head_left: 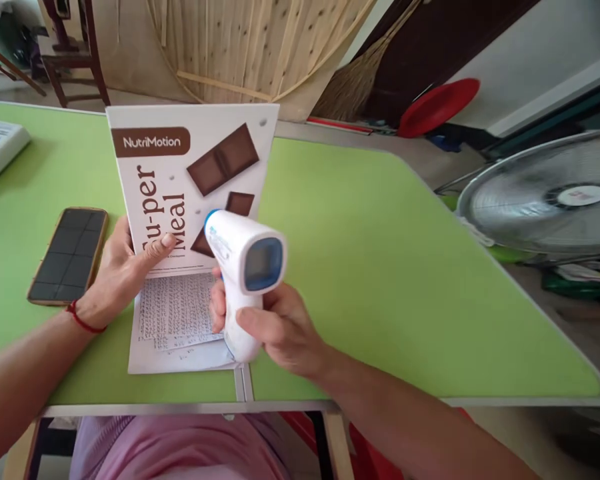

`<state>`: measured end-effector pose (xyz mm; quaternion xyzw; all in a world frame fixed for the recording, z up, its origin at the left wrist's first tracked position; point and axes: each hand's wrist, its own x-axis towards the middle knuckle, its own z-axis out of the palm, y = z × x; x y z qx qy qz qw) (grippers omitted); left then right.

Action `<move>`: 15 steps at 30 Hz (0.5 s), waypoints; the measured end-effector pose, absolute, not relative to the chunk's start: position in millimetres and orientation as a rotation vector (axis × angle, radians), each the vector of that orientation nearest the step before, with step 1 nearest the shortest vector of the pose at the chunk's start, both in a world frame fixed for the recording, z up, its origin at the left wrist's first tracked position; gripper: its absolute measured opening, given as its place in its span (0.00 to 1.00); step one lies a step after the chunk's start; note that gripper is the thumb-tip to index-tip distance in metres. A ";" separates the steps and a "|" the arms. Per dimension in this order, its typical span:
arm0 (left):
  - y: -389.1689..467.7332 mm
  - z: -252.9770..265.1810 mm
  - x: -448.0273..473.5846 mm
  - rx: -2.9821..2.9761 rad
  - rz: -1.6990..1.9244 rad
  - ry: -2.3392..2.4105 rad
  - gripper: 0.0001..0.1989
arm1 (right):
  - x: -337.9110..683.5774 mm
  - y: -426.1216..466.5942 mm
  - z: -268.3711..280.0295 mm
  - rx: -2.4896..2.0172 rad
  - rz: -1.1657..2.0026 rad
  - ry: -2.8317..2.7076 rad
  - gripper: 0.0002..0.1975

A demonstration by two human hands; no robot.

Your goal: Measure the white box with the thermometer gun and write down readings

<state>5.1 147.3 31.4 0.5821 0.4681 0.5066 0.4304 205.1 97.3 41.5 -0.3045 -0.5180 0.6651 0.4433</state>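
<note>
My left hand (127, 263) grips the lower left edge of a white NutriMotion box (155, 180), thumb across its printed front. The box, with pictures of chocolate pieces, is held up facing me. In my right hand (280, 327) is a white and blue infrared thermometer (245, 267), fingers wrapped round its handle. Its nose points at the lower right of the box and its grey screen faces me; I cannot make out a reading. Below the box lie sheets of handwritten paper (180, 327), partly covered by the thermometer handle.
The green folding table (380, 267) has a phone (70, 257) left of my left hand and a white device (3, 148) at the far left edge. A fan (545, 193) stands beyond the right edge. A chair (77, 60), broom (355, 80) and red basin (440, 107) are behind.
</note>
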 end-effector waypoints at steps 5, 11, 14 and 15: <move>147.8 32.2 7.0 1.441 1.227 1.299 0.24 | 199.9 99.2 26.9 -0.822 1.648 -1.255 0.09; 150.8 32.4 4.6 1.477 1.229 1.283 0.22 | 200.7 94.8 23.5 -0.890 1.623 -1.262 0.14; 152.4 30.0 2.5 1.479 1.204 1.305 0.22 | 201.4 93.7 22.5 -0.926 1.517 -1.313 0.15; 152.8 29.4 1.9 1.482 1.196 1.306 0.23 | 201.6 93.9 22.1 -0.934 1.494 -1.329 0.15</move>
